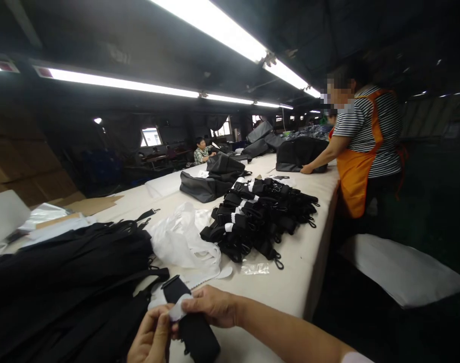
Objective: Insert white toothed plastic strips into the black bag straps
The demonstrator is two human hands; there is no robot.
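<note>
Low in the view, a folded black webbing strap [199, 335] has a white paper band [180, 307] around its middle. My left hand [154, 333] pinches one side of the band between thumb and fingers. Curled round the strap from the right, my right hand [214, 305] has its thumb pressed on the white band. Just beyond my hands lies a crumpled white plastic bag [184, 239]. Further off is a pile of black straps [260, 217] with hooks, several wrapped in white bands.
A heap of black fabric [63, 282] covers the table's left side. Black bags [210, 181] lie farther back on the pale tabletop [290, 277]. A co-worker in an orange apron [356, 166] handles a black bag [298, 154] at right. A white sack [407, 269] is beside the table.
</note>
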